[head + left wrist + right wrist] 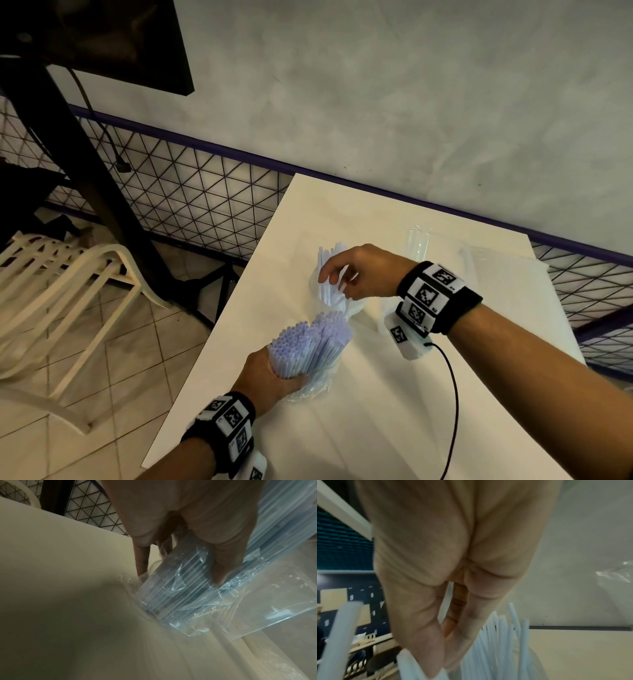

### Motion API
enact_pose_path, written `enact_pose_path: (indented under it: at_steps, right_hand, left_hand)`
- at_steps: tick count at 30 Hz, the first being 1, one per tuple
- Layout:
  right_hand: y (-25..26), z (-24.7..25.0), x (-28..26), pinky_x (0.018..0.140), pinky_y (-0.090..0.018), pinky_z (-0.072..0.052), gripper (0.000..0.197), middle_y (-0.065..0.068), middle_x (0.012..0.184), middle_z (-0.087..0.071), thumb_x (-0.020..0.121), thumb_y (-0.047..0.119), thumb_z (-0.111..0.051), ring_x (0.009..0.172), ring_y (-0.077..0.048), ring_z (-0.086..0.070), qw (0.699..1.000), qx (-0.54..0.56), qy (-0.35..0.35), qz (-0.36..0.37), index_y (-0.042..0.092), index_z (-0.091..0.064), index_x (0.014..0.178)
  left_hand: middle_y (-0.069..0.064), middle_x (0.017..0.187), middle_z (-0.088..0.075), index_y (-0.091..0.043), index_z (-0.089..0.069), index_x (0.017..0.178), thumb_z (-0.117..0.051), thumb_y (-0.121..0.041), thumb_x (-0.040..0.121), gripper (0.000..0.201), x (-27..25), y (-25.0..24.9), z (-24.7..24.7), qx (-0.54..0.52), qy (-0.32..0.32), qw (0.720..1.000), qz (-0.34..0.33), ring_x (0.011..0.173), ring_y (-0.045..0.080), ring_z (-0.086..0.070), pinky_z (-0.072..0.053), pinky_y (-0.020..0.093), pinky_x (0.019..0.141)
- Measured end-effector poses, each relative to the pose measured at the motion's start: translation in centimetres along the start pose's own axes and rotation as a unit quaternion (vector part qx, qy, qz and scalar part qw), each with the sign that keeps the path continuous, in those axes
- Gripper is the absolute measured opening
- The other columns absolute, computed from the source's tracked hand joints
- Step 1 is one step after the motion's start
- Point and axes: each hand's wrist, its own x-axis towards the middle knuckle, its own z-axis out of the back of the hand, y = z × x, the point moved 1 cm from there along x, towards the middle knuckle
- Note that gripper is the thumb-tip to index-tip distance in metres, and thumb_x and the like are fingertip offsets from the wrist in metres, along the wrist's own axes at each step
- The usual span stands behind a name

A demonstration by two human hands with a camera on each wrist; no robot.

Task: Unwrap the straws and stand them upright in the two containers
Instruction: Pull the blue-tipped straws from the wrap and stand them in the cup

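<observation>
Clamped in the left hand [270, 373] on the white desk [394, 411], a half-unwrapped bundle of light, slippery straws [308, 346], best grasped mid-length, leans just before the clear container [317, 291], where the right hand [363, 274] pinches standing straws.

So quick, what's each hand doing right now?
Left hand: grips the bundle of straws, still partly in its clear wrapper.
Right hand: fingers curled among the straws in the container; whether it grips any cannot be told.
</observation>
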Motion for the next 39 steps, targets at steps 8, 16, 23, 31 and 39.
enact_pose_path:
  at_steps: [8,16,23,31,39]
  right_hand:
    - [0.6,-1.3,1.4,0.068,-0.02,-0.056,0.042,-0.003,0.109,-0.065,0.08,-0.007,-0.074,0.082,-0.022,-0.064,0.998,-0.011,0.056,0.029,0.019,-0.073,0.113]
    - [0.5,-0.2,2.0,0.068,-0.008,-0.046,0.012,0.014,0.079,-0.07,0.082,0.018,-0.079,0.07,0.007,-0.062,0.997,-0.047,-0.053,0.03,0.017,-0.079,0.094]
    - [0.0,3.2,0.1,0.073,-0.012,-0.049,0.035,0.005,0.113,-0.064,0.087,0.022,-0.075,0.079,-0.009,-0.065,0.976,-0.046,-0.213,-0.008,0.023,-0.066,0.121]
    - [1.4,-3.1,-5.5,0.106,-0.022,-0.041,0.043,-0.001,0.139,-0.06,0.103,0.034,-0.041,0.121,-0.012,-0.057,0.979,-0.104,-0.123,0.121,0.014,-0.058,0.137]
    - [-0.2,-7.5,-7.9,0.103,-0.011,-0.035,0.062,0.007,0.153,-0.042,0.097,0.012,-0.043,0.125,-0.006,-0.048,0.991,-0.033,-0.117,0.064,0.025,-0.028,0.155]
  left_hand:
    - [-0.004,0.094,-0.071,-0.014,-0.065,0.103,-0.089,-0.037,0.053,0.06,0.1,0.0,0.0,-0.007,0.008,1.0,-0.005,0.088,0.008,-0.069,-0.056,0.019,0.076]
    - [-0.007,0.097,-0.071,-0.018,-0.063,0.107,-0.09,-0.026,0.058,0.056,-0.1,-0.3,0.0,-0.022,0.009,1.0,-0.005,0.091,0.004,-0.068,-0.055,0.017,0.078]
    - [-0.005,0.091,-0.072,-0.015,-0.066,0.102,-0.088,-0.034,0.054,0.056,0.0,0.0,0.0,-0.005,0.008,1.0,-0.006,0.086,0.007,-0.07,-0.058,0.024,0.078]
    - [-0.01,0.093,-0.069,-0.02,-0.064,0.102,-0.089,-0.031,0.057,0.053,0.0,-0.2,0.0,0.006,0.007,1.0,-0.017,0.088,0.0,-0.066,-0.053,0.011,0.073]
    - [-0.008,0.092,-0.071,-0.017,-0.065,0.101,-0.088,-0.029,0.059,0.049,0.0,-0.3,0.0,0.013,0.009,1.0,-0.016,0.088,0.006,-0.068,-0.051,0.008,0.069]
